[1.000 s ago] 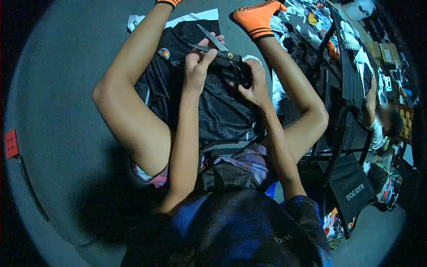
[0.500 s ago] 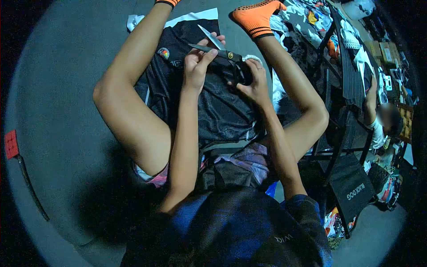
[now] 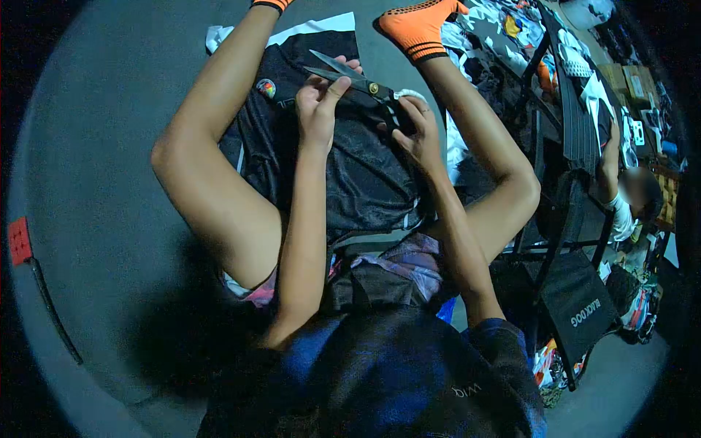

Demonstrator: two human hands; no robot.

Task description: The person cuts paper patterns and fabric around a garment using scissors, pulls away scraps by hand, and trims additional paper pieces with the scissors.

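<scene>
A pair of dark scissors is held above a black garment that lies on the floor between my legs. My right hand is closed round the scissors' handles, which have a white wrapping on one loop. My left hand pinches the blades between thumb and fingers, with the tips poking out past it, slightly apart. The garment has a round colourful badge near its upper left and a white strip at its top edge.
Piled clothes and a black folding chair stand on the right. Beyond them is another person's arm, with boxes behind. A red flat object with a dark strap lies at the far left.
The scissor blades have come closer together, and their tips have shifted slightly left. My right fingers and thumb have drawn closer. My left hand has moved slightly left.
</scene>
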